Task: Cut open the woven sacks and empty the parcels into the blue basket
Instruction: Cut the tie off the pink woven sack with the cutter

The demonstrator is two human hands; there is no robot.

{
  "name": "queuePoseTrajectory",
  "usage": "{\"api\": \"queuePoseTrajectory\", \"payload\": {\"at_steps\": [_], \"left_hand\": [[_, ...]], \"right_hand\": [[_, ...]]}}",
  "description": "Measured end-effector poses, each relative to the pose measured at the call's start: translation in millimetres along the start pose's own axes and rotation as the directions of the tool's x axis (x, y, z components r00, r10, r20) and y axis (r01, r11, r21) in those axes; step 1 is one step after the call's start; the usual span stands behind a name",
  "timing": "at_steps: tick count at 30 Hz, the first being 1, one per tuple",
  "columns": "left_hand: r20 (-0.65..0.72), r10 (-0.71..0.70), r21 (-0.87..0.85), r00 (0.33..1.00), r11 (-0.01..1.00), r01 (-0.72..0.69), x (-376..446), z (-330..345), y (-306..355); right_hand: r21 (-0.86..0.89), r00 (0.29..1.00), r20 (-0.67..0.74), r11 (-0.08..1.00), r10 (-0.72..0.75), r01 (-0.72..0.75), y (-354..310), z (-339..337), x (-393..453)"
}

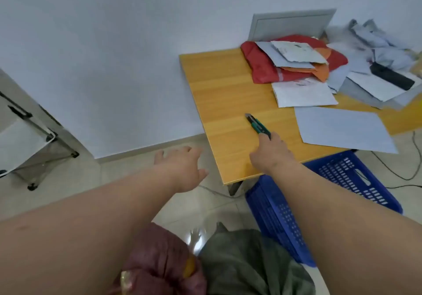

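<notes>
The right hand [271, 155] grips the rear end of a green knife [258, 125] lying on the wooden table [219, 93], its long axis running from the hand up and to the left, with the blade tip pointing away toward the wall. The left hand [182, 169] hovers over the floor left of the table, fingers spread and holding nothing. The blue basket [342, 180] sits partly under the table's near edge, beside a maroon sack [159, 256] and a green sack [246, 265] at the bottom; parcels [296, 66] are heaped at the table's far right.
</notes>
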State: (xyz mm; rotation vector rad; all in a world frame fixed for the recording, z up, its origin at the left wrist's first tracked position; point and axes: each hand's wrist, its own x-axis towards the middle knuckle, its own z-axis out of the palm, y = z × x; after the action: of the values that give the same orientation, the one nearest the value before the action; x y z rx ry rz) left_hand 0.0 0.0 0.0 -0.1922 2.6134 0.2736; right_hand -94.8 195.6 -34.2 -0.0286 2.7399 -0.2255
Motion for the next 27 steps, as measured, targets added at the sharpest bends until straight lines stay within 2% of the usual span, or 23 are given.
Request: {"api": "queuePoseTrajectory", "payload": {"at_steps": [7, 12, 15, 17, 21, 24, 27], "left_hand": [[0.008, 0.022, 0.004, 1.0, 1.0, -0.022, 38.6, 17.8, 8.7], [0.027, 0.045, 0.001, 0.999, 0.999, -0.045, 33.8, 32.2, -7.6], [0.019, 0.051, -0.014, 0.999, 0.999, -0.05, 22.6, 41.0, -27.0], [0.015, 0.052, -0.028, 0.999, 0.998, -0.051, 12.7, 46.7, -44.8], [0.051, 0.023, -0.057, 0.998, 0.998, -0.02, -13.9, 66.2, -95.9], [0.102, -0.022, -0.078, 0.995, 0.996, 0.03, -42.8, 91.3, -148.3], [0.236, -0.088, -0.115, 0.968, 0.986, 0.118, -76.0, 131.7, -211.6]], "right_hand": [[-0.006, 0.995, -0.018, 0.995, 0.1, -0.1, 0.2, 23.0, 47.6], [-0.05, 0.966, -0.248, 0.994, 0.079, -0.094, -1.9, 33.7, 41.9], [0.098, 0.964, -0.138, 0.971, 0.229, -0.217, -6.0, 36.9, 38.8], [0.138, 0.962, -0.063, 0.957, 0.267, -0.257, -13.4, 41.6, 30.3], [0.145, 0.977, -0.12, 0.977, 0.176, -0.158, -52.4, 64.8, -18.0], [0.318, 0.98, -0.191, 0.948, 0.062, 0.002, -101.9, 93.1, -72.9], [0.434, 0.991, -0.125, 0.895, -0.047, 0.097, -152.3, 139.1, -125.0]]}}
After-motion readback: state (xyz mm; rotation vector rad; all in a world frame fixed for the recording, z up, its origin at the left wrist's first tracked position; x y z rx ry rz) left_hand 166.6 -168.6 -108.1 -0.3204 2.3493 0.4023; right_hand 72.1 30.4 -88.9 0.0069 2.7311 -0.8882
